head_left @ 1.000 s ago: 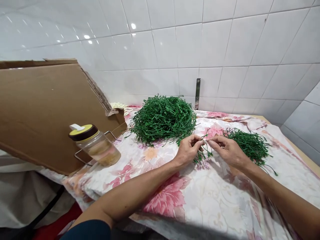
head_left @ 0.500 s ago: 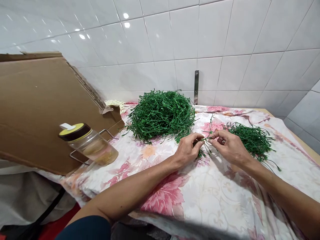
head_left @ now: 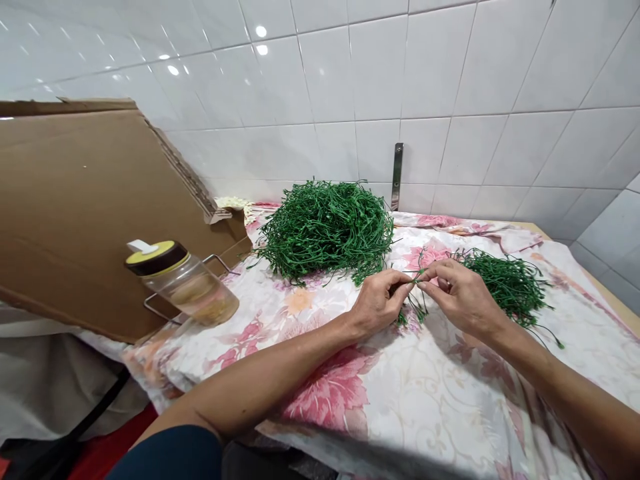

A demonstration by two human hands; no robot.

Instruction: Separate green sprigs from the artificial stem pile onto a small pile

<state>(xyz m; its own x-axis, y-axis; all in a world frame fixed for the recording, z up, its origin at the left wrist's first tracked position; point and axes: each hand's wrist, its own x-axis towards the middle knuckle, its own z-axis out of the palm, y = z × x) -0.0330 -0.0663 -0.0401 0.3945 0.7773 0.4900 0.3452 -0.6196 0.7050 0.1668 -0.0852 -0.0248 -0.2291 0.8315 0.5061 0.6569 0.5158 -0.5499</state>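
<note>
Closest to you, your dark blue sleeve (head_left: 165,457) covers your upper left arm at the bottom edge of the view. Both forearms reach forward across a pink-flowered cloth (head_left: 425,393) spread over the tabletop (head_left: 605,298). Your left hand (head_left: 377,303) and right hand (head_left: 463,297) are close together near the middle of the cloth, with the fingertips of each pinching a thin green stem (head_left: 415,280) between them. Below the pinch, a small tuft of green sprigs (head_left: 413,310) hangs down and brushes the cloth.

Just past your right hand lies a smaller heap of wiry green stems (head_left: 505,287), toward the tabletop's right edge. Beyond your left hand, nearer the back edge, sits a larger heap of the same stems (head_left: 325,230).

Left of that heap, a clear bottle with a yellow-and-black lid (head_left: 183,283) lies tilted in a wire holder (head_left: 220,265), against a propped sheet of cardboard (head_left: 85,213). Behind everything rise white wall tiles (head_left: 300,87) and a metal bracket (head_left: 397,177).
</note>
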